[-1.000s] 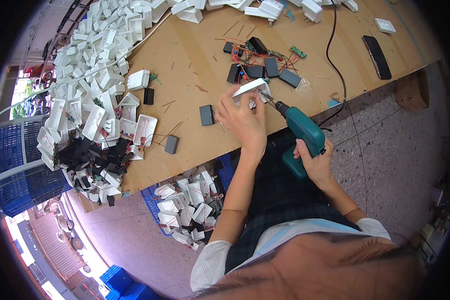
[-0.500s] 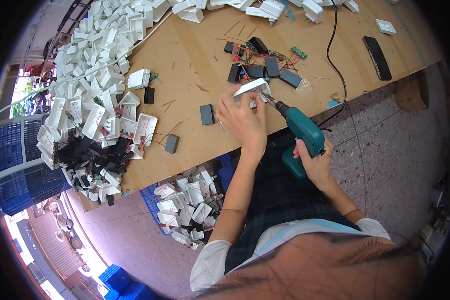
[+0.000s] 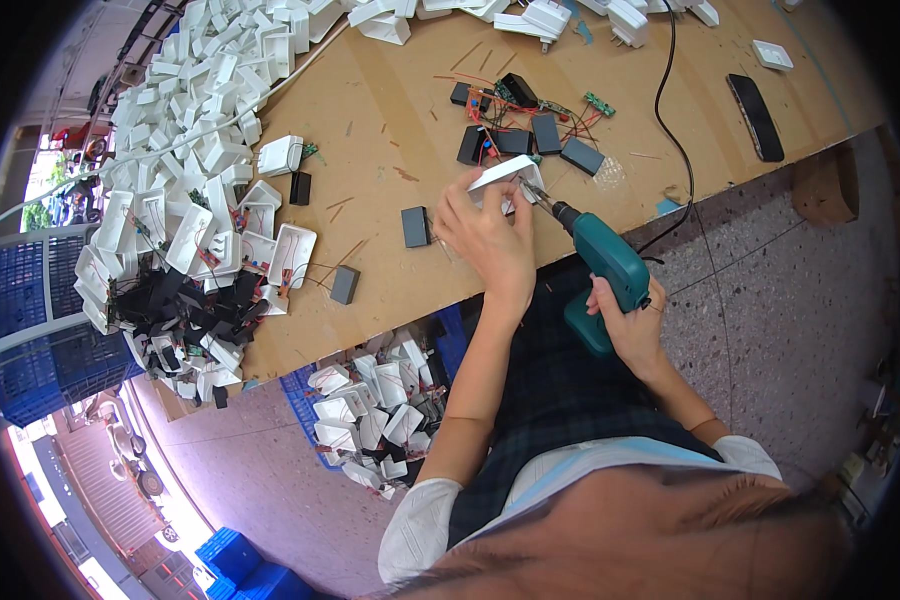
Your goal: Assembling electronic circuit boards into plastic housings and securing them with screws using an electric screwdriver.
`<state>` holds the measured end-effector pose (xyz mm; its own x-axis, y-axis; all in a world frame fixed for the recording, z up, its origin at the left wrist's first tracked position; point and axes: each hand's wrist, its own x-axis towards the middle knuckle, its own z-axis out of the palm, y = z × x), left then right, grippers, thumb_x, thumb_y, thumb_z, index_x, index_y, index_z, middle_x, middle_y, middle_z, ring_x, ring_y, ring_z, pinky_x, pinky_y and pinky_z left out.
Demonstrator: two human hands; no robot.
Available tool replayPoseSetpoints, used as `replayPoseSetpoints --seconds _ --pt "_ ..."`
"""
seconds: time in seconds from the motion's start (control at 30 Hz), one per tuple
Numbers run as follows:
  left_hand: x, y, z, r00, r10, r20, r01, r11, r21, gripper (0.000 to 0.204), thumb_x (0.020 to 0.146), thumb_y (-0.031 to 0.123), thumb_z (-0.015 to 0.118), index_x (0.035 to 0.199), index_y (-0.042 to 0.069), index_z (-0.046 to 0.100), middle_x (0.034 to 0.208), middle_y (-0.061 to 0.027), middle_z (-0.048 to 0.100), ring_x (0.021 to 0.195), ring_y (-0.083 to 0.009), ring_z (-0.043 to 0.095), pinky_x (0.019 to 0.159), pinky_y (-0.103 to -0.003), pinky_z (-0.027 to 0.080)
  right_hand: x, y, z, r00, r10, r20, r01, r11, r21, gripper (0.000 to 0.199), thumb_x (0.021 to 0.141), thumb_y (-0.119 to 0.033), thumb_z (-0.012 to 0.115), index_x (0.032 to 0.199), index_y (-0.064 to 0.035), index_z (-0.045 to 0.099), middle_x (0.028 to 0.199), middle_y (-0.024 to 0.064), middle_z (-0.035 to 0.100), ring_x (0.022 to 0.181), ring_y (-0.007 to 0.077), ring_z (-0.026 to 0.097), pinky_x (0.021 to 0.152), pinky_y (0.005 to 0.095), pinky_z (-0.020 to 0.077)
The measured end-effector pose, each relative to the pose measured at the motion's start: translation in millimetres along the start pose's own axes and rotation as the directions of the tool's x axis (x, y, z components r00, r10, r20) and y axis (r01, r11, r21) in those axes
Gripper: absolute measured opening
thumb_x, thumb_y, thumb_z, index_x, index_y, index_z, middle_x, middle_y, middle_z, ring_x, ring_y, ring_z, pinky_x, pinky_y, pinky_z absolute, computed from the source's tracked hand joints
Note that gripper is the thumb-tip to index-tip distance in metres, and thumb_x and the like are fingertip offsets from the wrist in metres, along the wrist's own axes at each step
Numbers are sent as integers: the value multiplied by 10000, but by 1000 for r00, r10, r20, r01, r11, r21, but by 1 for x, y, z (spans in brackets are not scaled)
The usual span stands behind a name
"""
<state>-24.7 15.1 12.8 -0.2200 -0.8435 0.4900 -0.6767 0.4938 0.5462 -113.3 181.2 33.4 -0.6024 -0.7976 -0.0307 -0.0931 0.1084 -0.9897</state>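
Note:
At the table's near edge my left hand is closed on a small white plastic housing, tilted with its open side toward the tool. My right hand grips a green electric screwdriver by its handle. Its tip reaches into the housing, beside my left fingertips; what the tip touches inside is too small to tell. Just beyond the housing lie several black boxes, red wires and a small green circuit board. Left of my left hand sits a dark grey box, and farther left another grey box with wires.
White housings are heaped along the table's left and far side, with black parts near the left corner. A blue crate of wired housings stands below the edge. A black cable and a phone lie at right.

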Motion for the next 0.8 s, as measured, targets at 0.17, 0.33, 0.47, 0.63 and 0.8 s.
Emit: replayPoseSetpoints --seconds 0.17,0.33,0.47,0.63,0.8 --pt "0 2 1 1000 9 -19 -9 1000 10 120 800 82 788 882 91 700 1249 -101 581 1224 -325 519 1035 -495 357 1 1 0 1000 22 14 -23 997 68 180 966 -37 712 1093 72 647 941 65 608 685 103 647 593 255 544" --pt "0 3 0 1000 3 -23 -3 1000 4 115 796 74 786 870 84 698 1236 -106 591 1218 -326 526 1030 -496 361 -8 11 -12 998 53 15 -54 993 104 212 1006 -77 657 1146 82 654 900 89 674 677 121 648 619 274 545" --pt "-1 2 4 999 4 -39 -4 1000 5 110 793 77 789 858 84 700 1229 -105 594 1216 -325 531 1029 -496 362 -16 12 -25 999 11 34 -15 993 116 298 1033 -134 622 1227 92 644 1037 152 719 691 150 644 640 300 547" --pt "-1 2 4 998 6 -55 -5 1000 9 110 788 84 794 850 87 702 1227 -104 594 1214 -321 535 1035 -492 361 -27 23 -38 999 -35 19 32 989 146 358 1036 -172 615 1268 100 626 1074 164 712 699 155 635 640 306 545" --pt "-1 -1 3 997 39 -70 -38 999 14 144 780 86 808 878 88 702 1241 -108 589 1215 -328 535 1040 -497 368 -27 22 -48 995 -84 48 76 987 140 397 1041 -203 612 1292 104 622 1034 158 714 703 152 630 641 300 539"
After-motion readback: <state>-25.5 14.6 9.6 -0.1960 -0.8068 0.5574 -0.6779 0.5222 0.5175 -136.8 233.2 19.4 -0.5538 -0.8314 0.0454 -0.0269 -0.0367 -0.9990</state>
